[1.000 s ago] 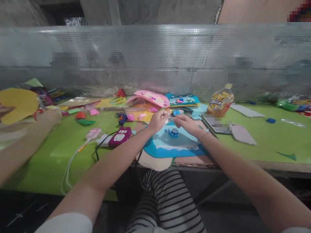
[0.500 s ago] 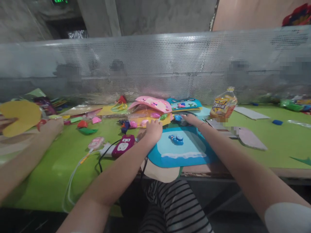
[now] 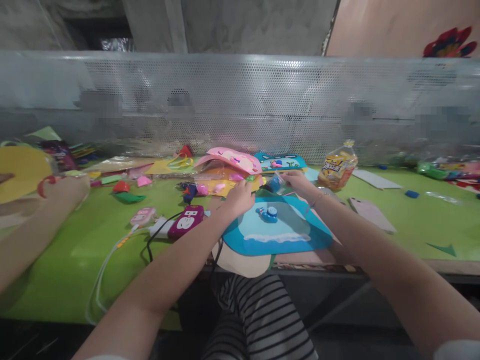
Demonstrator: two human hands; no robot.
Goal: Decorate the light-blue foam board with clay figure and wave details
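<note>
A blue foam sheet [image 3: 287,243] lies in front of me, with a light blue middle, a white wavy strip and a small blue clay figure [image 3: 268,214] on it. My left hand [image 3: 240,196] rests by the sheet's upper left edge, fingers curled closed; whatever may be in them is hidden. Beyond the sheet's far edge, my right hand [image 3: 299,183] pinches a small clear bag of blue clay [image 3: 275,183]. A pink decorated sheet [image 3: 234,159] and a blue one [image 3: 281,161] lie just behind, near bagged pink and green clay [image 3: 236,177].
A snack-filled bottle [image 3: 338,167] and a phone [image 3: 371,214] are on the right. A purple power bank [image 3: 186,221] with cables sits left of my forearm. Another person's hand [image 3: 71,187] holds red scissors [image 3: 45,186] at far left. A perforated metal screen [image 3: 232,105] runs behind.
My right hand has raised the bag of blue clay slightly. My left hand has shifted a little toward the sheet. The other person's hand has moved left, and the view has turned slightly.
</note>
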